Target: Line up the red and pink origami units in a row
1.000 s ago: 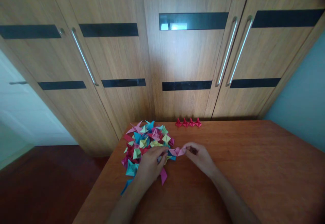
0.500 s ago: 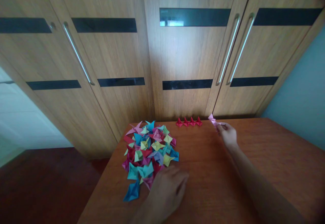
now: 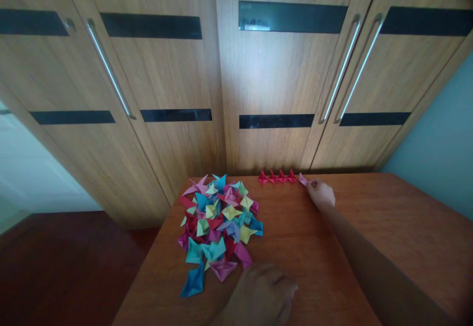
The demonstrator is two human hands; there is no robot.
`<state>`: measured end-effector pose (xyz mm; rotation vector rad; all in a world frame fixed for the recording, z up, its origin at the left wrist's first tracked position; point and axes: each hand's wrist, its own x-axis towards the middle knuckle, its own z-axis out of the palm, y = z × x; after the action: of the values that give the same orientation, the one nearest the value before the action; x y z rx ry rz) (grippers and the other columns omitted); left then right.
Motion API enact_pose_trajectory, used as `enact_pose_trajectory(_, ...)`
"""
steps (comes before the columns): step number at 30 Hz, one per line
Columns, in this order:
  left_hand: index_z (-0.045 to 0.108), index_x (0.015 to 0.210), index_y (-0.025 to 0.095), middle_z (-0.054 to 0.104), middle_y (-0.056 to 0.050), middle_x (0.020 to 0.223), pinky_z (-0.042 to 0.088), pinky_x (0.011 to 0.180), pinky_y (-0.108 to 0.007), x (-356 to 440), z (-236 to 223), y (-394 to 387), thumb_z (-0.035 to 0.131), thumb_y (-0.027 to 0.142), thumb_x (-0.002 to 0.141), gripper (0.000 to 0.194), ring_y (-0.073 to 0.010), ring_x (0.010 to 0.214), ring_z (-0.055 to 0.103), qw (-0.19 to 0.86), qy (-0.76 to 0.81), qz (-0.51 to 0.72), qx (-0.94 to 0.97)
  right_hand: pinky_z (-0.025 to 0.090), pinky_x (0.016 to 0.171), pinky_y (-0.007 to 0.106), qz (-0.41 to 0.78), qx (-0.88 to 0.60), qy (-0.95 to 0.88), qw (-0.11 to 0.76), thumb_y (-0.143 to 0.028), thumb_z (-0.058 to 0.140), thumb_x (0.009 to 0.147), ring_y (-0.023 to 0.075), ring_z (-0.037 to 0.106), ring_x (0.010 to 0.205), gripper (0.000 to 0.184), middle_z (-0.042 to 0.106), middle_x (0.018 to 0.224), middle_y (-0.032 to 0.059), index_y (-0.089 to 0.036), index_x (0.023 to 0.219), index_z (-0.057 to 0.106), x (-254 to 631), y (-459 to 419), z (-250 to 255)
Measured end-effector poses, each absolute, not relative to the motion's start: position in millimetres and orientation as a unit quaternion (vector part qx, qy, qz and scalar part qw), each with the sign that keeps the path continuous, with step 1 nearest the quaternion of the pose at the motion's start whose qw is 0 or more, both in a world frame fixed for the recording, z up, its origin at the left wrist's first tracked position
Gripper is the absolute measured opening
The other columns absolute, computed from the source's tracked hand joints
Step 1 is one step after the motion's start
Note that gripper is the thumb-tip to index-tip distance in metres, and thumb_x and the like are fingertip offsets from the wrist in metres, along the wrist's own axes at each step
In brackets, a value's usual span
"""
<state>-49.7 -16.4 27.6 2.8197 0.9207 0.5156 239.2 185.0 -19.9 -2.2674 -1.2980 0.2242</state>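
Pink folded paper [image 3: 302, 179] pinched in right hand [image 3: 320, 194], long axis slanting, tip far-left; left hand [image 3: 263, 294] curled, grip unclear.

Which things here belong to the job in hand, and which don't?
Part of the job:
pink folded-paper piece, pinched in the right hand;
four red folded-paper pieces in a row;
heap of multicoloured folded-paper pieces;
brown wooden table.

Just there:
wooden wardrobe with dark strips;
straight silver metal handles;
white door.
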Motion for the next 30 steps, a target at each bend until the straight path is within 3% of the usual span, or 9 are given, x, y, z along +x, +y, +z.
enact_pose_trajectory(8,0.056,0.079,0.019,0.063,0.004,0.071,0.035,0.053,-0.023,-47,28,-17,0.062,0.021,0.076,0.007,-0.0132,0.063,0.055,0.060,0.302,0.139,0.941,0.048,0.074,0.041,0.060,-0.864,-0.478,0.144,-0.045,0.039,0.086,0.0305,0.063,0.093,0.042,0.065,0.098,0.0171,-0.019,0.109,0.062,227,187,-11)
enact_pose_trajectory(15,0.057,0.078,0.019,0.063,0.003,0.070,0.037,0.055,-0.024,-47,21,-15,0.063,0.021,0.077,0.007,-0.0135,0.063,0.056,0.054,0.294,0.143,0.943,0.049,0.073,0.042,0.037,-0.859,-0.497,0.116,-0.044,0.034,0.088,0.0314,0.063,0.091,0.043,0.065,0.099,0.0179,-0.017,0.110,0.060,224,189,-10)
enact_pose_trajectory(25,0.058,0.080,0.019,0.064,0.002,0.073,0.040,0.058,-0.024,-48,25,-15,0.063,0.021,0.078,0.007,-0.0141,0.065,0.057,0.059,0.294,0.122,0.946,0.048,0.075,0.044,0.037,-0.851,-0.513,0.109,-0.047,0.038,0.086,0.0324,0.062,0.093,0.044,0.064,0.102,0.0174,-0.018,0.110,0.061,223,189,-12)
enact_pose_trajectory(30,0.056,0.081,0.020,0.063,0.003,0.075,0.042,0.059,-0.025,-50,35,-15,0.062,0.021,0.078,0.006,-0.0149,0.068,0.057,0.073,0.309,0.105,0.942,0.048,0.074,0.041,0.051,-0.862,-0.479,0.157,-0.048,0.042,0.085,0.0310,0.063,0.092,0.043,0.065,0.098,0.0163,-0.020,0.111,0.060,224,177,-12)
